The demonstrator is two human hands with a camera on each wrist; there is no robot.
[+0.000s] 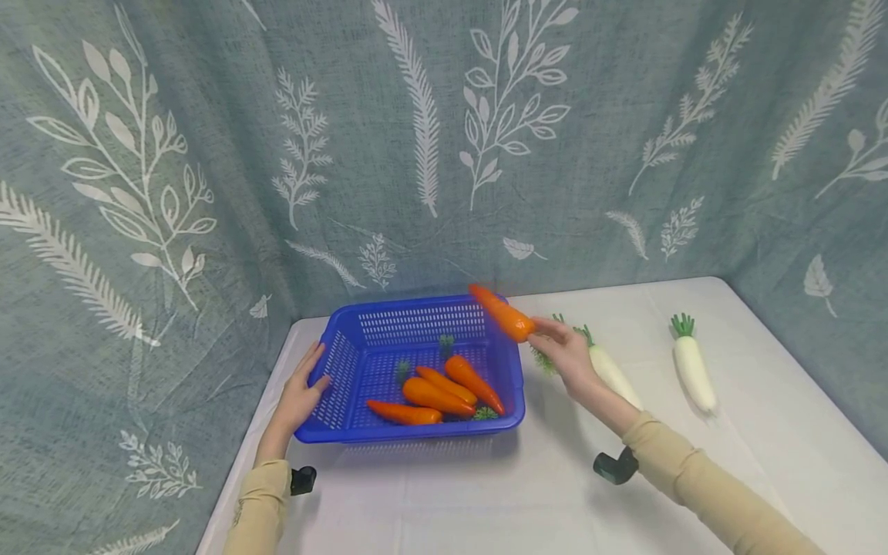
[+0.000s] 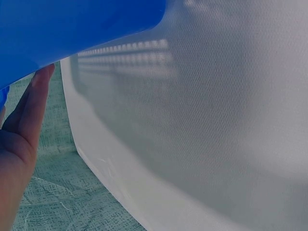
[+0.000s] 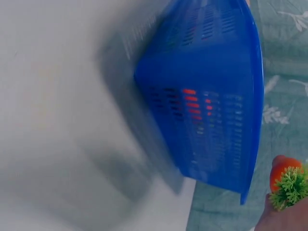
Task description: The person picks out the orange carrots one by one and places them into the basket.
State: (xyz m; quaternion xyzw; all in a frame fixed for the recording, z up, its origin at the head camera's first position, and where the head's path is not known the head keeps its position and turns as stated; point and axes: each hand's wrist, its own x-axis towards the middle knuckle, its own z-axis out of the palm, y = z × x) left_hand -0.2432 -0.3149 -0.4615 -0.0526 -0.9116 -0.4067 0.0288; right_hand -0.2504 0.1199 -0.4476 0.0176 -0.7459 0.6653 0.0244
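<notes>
My right hand [image 1: 565,356] pinches an orange carrot [image 1: 501,312] at its leafy end, above the right rim of a blue plastic basket [image 1: 516,385]. The carrot's tip points up and left, toward the back. In the right wrist view the carrot [image 3: 284,166] and its green leaves [image 3: 291,187] show at the lower right. Several carrots [image 1: 437,395] lie inside the basket. My left hand [image 1: 298,397] rests on the basket's left rim, its thumb over the edge. Straight fingers [image 2: 37,108] touch the basket's outer side in the left wrist view.
A white radish [image 1: 610,374] lies partly behind my right forearm, with another green stem [image 1: 558,317] beside its leaves. Farther right lies a second white radish [image 1: 694,371]. The table [image 1: 451,501] has a white cover; a patterned curtain [image 1: 416,154] stands behind and at both sides.
</notes>
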